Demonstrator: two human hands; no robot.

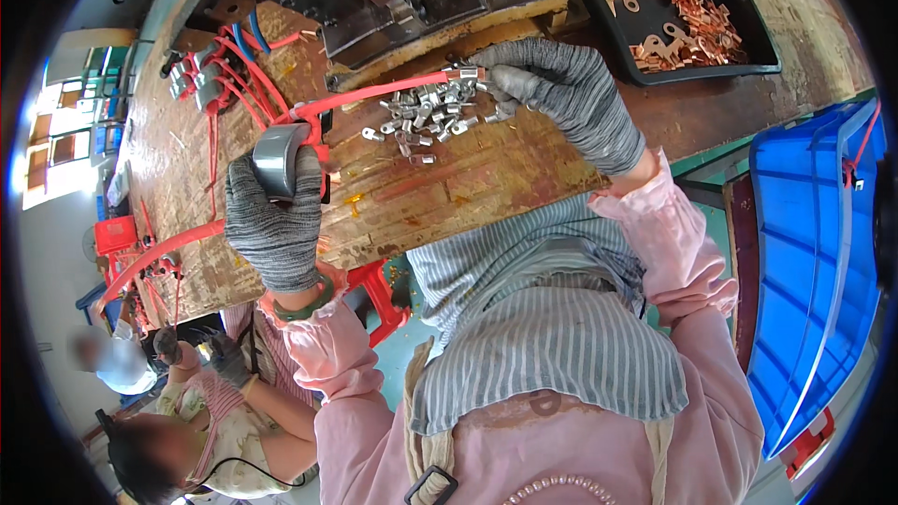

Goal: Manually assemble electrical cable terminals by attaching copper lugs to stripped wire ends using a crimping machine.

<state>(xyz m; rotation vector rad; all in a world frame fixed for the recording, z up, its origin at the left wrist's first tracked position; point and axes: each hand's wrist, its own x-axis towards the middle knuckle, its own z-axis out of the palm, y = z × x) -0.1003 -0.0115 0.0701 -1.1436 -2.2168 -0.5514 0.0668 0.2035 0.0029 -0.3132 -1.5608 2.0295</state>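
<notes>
My left hand [275,224], in a grey striped knit glove, is closed around a grey rounded part [278,161] with red cables coming from it. One thick red cable [379,90] runs from there to the right, ending at a silver cable lug [467,74]. The gloved fingers of my right hand [564,93] pinch that lug; whether the cable end sits inside it I cannot tell. Just below the cable lies a loose pile of silver lugs [426,117] on the worn wooden bench [402,201]. Another red cable [164,252] trails off to the left.
A dark metal machine fixture [412,5] stands beyond the lugs. At the back right a black tray [692,75] holds copper lugs. More grey parts with red cables [201,84] lie back left. A blue bin [804,224] is at right. Another person [215,440] works at lower left.
</notes>
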